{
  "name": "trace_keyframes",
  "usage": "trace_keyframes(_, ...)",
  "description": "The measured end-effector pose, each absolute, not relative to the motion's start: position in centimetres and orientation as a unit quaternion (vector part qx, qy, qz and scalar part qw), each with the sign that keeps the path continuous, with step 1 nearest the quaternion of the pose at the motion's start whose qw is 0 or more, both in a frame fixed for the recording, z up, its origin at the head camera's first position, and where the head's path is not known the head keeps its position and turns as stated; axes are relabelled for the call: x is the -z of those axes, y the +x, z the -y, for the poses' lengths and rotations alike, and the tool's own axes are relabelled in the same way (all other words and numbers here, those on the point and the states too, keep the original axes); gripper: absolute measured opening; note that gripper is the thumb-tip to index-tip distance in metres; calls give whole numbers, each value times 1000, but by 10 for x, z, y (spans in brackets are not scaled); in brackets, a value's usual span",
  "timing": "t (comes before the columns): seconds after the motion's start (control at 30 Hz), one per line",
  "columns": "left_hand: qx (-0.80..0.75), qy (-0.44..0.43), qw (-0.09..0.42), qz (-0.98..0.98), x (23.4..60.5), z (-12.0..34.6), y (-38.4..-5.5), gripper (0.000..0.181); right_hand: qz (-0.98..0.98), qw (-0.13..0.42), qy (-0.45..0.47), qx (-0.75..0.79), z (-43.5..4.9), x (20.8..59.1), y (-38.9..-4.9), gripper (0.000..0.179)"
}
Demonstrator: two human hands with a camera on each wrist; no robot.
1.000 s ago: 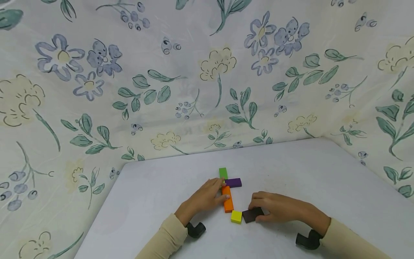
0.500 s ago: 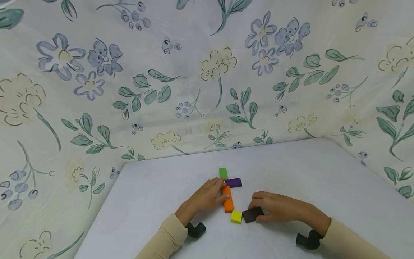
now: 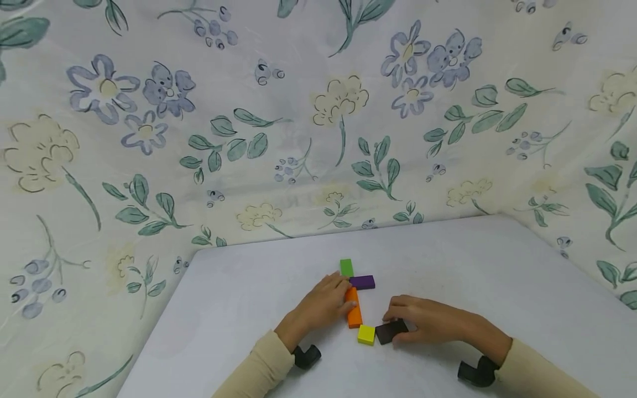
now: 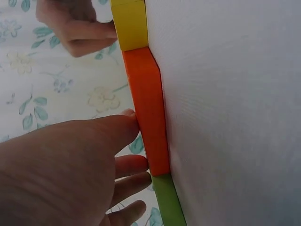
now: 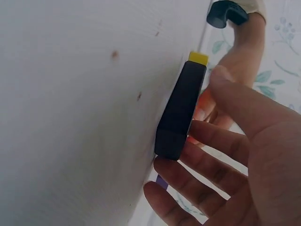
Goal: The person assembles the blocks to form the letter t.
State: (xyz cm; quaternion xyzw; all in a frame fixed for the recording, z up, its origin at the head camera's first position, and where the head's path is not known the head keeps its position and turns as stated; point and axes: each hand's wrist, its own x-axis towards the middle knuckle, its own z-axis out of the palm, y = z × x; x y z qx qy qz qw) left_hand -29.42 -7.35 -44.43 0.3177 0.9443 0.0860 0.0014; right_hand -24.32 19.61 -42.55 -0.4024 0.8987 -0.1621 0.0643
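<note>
In the head view my left hand [image 3: 318,305] rests at the orange block [image 3: 354,317], its thumb over the block and its fingers near the left end of the purple block [image 3: 363,282]. A green block [image 3: 346,267] stands just beyond. From the left wrist, the thumb tip and fairly straight fingers touch the orange block's edge. My right hand [image 3: 423,320] holds the black block [image 3: 387,334] between thumb and fingers; its fingers reach round the far side and end in the right wrist view. The yellow block [image 3: 366,335] sits between the orange and black blocks.
All the blocks lie on a white table [image 3: 249,287]. Behind it hangs a floral-patterned cloth [image 3: 293,138], which also runs along both sides. Black wrist mounts [image 3: 307,357] sit below both wrists.
The head view has shifted slightly, so everything appears a little to the right. Both hands stay at the same blocks, and the blocks keep their arrangement.
</note>
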Motion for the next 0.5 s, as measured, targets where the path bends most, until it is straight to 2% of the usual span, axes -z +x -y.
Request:
trace_keyframes(0.2,-97,323,-57,-940,449,71,-294,40,-894,51,-391,212,-202,425,-248,45)
trace_keyframes(0.3,-128,321,-85,-934,449,74,-297,35,-898,32,-378,222,-205,424,-255,39)
trace_keyframes(0.5,-178,254,-89,-946,436,108,-300,36,-913,-24,-362,185,-213,414,-279,25)
